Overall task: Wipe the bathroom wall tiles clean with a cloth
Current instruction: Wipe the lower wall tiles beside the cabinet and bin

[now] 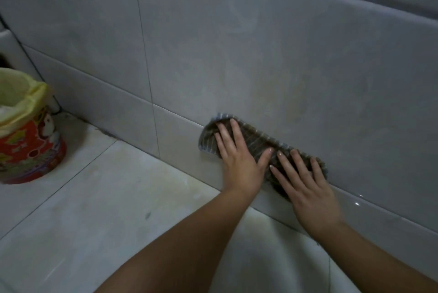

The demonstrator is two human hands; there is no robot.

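Striped cloth (258, 144) flat on low wall tiles (237, 55), just above floor (94, 198). Left hand (239, 160) and right hand (305, 183) press it side by side, fingers straight, nothing gripped. Lined red bin (28, 141) far left.

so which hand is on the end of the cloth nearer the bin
The left hand: it presses flat on the cloth at the end toward the red bin; the right hand covers the far end.
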